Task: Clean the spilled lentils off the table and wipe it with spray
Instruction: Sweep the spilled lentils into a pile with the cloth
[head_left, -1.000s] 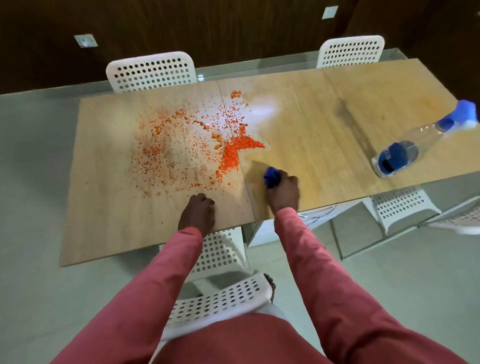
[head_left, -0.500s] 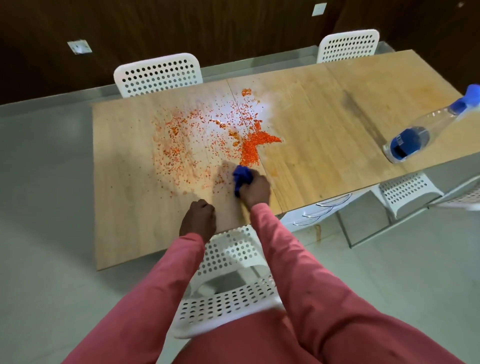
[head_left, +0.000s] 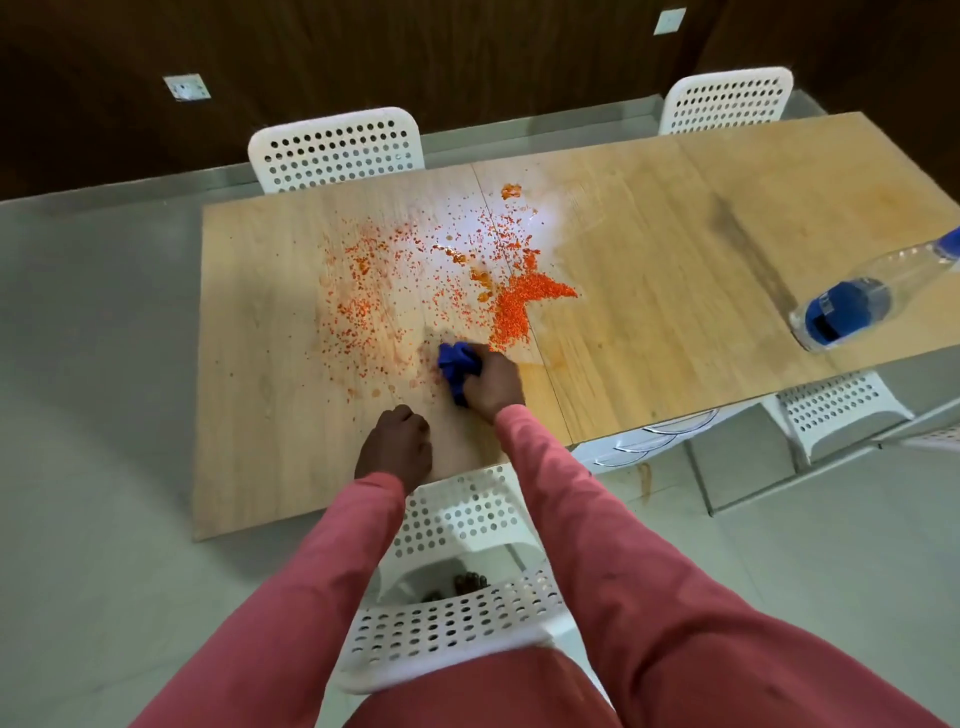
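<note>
Right hand: the right hand (head_left: 493, 382) has its fingers curled tight round a bunched blue cloth (head_left: 456, 367) and presses it onto the table (head_left: 260, 415).
Left hand: the left hand (head_left: 397, 447) rests on the table near its front edge, fingers curled under like a loose fist and holding nothing.
Change from a second ago: the right hand and cloth have moved leftward, from the bare wood right of the table seam to a spot left of the seam, at the near edge of the spill; since half a second ago they have barely shifted. The left hand has stayed where it was.
Lentils and the fingers: the orange lentils (head_left: 514, 306) lie just beyond the cloth. Their thickest heap sits on the seam, up and to the right of the right hand's knuckles, close to touching the cloth; a thin scatter spreads left and away across the left panel. The left hand is well apart from them.
Spray bottle: one clear bottle (head_left: 857, 306) with a blue label lies on its side at the table's right end, far from both hands.
Count: two hands, one cloth, one bottle, one table, and four white perforated chairs: two (head_left: 337, 150) at the far side, one (head_left: 467, 571) in front of the person, one at the right.
</note>
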